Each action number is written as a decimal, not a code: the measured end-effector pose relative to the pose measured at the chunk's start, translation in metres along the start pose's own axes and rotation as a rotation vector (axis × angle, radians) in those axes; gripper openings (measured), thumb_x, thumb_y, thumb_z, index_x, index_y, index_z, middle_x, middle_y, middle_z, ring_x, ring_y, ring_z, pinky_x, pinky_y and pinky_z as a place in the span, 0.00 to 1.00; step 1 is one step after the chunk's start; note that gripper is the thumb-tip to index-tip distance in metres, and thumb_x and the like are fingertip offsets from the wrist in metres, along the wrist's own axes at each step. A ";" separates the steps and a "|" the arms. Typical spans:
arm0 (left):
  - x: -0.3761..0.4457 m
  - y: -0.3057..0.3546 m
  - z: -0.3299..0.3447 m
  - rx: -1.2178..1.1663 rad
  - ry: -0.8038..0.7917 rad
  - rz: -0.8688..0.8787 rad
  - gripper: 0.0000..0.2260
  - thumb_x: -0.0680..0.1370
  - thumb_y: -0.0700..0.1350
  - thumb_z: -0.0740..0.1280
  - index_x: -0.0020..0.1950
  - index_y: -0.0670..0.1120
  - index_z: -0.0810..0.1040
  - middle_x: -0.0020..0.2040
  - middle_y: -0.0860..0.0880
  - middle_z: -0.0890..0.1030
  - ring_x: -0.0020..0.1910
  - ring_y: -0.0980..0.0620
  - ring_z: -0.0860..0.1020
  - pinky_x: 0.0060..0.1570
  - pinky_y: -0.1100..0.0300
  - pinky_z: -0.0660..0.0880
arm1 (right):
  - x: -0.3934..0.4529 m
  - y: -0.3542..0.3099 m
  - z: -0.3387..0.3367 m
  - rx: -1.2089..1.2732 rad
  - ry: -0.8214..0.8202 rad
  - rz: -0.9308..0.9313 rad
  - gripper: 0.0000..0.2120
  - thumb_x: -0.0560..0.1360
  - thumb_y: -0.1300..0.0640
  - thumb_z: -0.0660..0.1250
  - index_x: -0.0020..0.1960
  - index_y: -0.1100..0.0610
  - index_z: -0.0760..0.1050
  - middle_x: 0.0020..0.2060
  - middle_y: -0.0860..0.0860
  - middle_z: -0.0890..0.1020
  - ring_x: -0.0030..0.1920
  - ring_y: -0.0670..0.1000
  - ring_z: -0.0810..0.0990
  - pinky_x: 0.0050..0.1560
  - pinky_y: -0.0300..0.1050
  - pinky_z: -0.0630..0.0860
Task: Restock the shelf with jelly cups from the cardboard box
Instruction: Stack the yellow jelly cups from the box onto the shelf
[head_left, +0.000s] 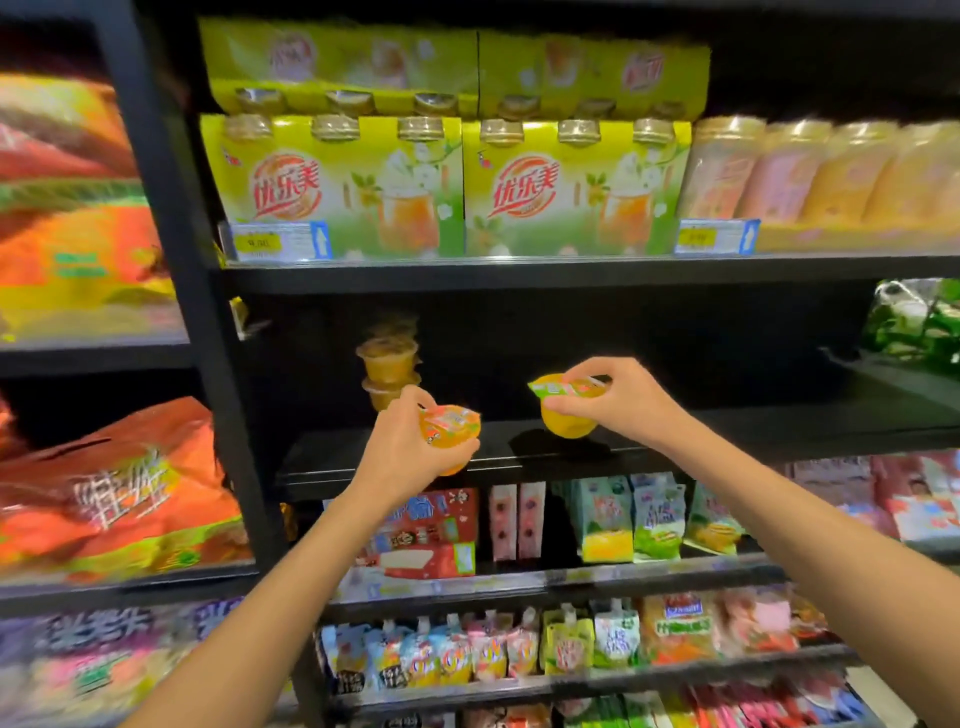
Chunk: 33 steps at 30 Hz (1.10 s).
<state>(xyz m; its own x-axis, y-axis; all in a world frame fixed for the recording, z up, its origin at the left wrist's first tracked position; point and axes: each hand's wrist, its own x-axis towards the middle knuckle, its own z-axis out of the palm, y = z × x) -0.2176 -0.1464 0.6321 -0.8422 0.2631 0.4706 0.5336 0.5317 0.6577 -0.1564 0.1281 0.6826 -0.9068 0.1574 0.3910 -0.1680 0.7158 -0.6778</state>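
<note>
My left hand (402, 447) grips an orange jelly cup (451, 431) with a printed lid, held just in front of the dark shelf board (727, 431). My right hand (618, 397) pinches a second jelly cup (569, 410) by its lid rim, its base at or just above the board. Further back on the same shelf stands a stack of jelly cups (388, 364), upright, left of centre. The cardboard box is out of view.
Yellow-green drink multipacks (337, 192) fill the shelf above. Below are boxed sweets (421, 535) and pouch snacks (608, 519). A black upright post (208, 364) bounds the shelf on the left, with orange bags (119, 493) beyond it.
</note>
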 end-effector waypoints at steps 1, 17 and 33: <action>0.001 -0.004 -0.004 0.006 0.013 -0.007 0.27 0.64 0.59 0.78 0.53 0.52 0.69 0.48 0.55 0.76 0.45 0.58 0.77 0.36 0.66 0.71 | 0.006 -0.004 0.008 0.007 -0.014 -0.008 0.23 0.63 0.39 0.79 0.53 0.49 0.83 0.50 0.44 0.82 0.51 0.41 0.79 0.47 0.34 0.74; 0.008 -0.074 -0.040 -0.066 0.096 -0.117 0.40 0.59 0.70 0.74 0.64 0.58 0.63 0.57 0.54 0.76 0.53 0.54 0.78 0.51 0.54 0.80 | 0.051 -0.102 0.140 0.221 -0.160 -0.180 0.30 0.63 0.35 0.76 0.59 0.49 0.80 0.57 0.45 0.80 0.57 0.43 0.78 0.45 0.34 0.76; 0.017 -0.091 -0.023 -0.194 0.127 -0.079 0.38 0.60 0.71 0.73 0.64 0.62 0.63 0.59 0.60 0.75 0.59 0.53 0.76 0.54 0.52 0.80 | 0.057 -0.112 0.172 0.206 -0.222 -0.190 0.27 0.68 0.38 0.75 0.62 0.48 0.77 0.58 0.47 0.78 0.56 0.47 0.80 0.54 0.46 0.82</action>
<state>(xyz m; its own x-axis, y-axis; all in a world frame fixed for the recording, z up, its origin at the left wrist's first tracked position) -0.2788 -0.2086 0.5943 -0.8721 0.1174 0.4751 0.4816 0.3785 0.7905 -0.2563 -0.0600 0.6737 -0.9101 -0.1327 0.3926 -0.3954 0.5621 -0.7264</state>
